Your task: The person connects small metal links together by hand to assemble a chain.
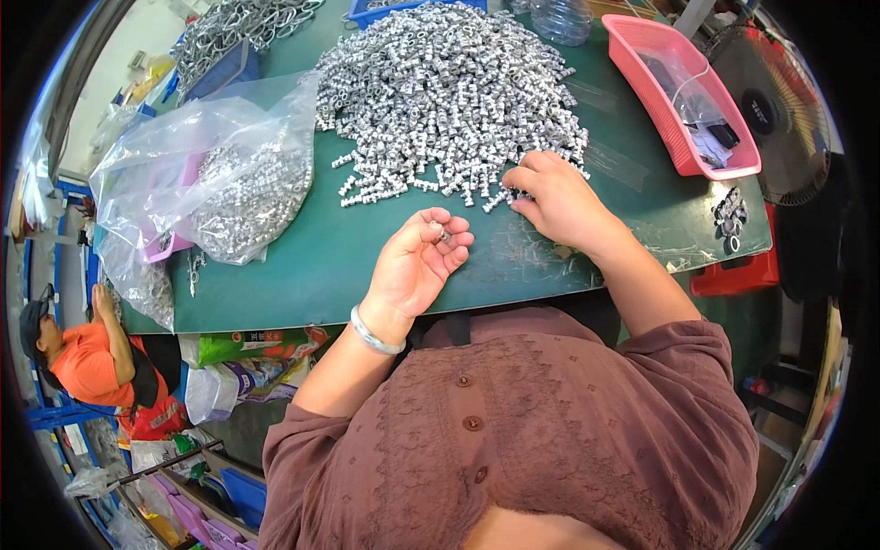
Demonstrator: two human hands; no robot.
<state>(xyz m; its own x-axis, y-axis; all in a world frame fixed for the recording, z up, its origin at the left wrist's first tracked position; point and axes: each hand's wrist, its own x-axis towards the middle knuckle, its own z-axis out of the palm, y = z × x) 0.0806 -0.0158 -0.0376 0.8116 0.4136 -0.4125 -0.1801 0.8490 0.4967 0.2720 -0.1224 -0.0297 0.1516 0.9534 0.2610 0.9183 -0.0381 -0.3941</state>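
A large heap of small silvery metal fittings (440, 92) lies on the green table (339, 275) in front of me. My left hand (412, 266) is palm up just short of the heap, its fingers curled in with a small metal fitting (445, 236) at the thumb and fingertips. At the heap's near right edge, my right hand (559, 203) reaches down with thumb and fingers pinched on small metal fittings (498, 199). Its fingertips partly cover those pieces.
Left of the heap stands a clear plastic bag (266, 197) of small parts over a pink tray. A pink basket (683, 137), a black fan (765, 110) and a few dark rings (731, 220) are on the right. A person in orange (96, 367) works at far left.
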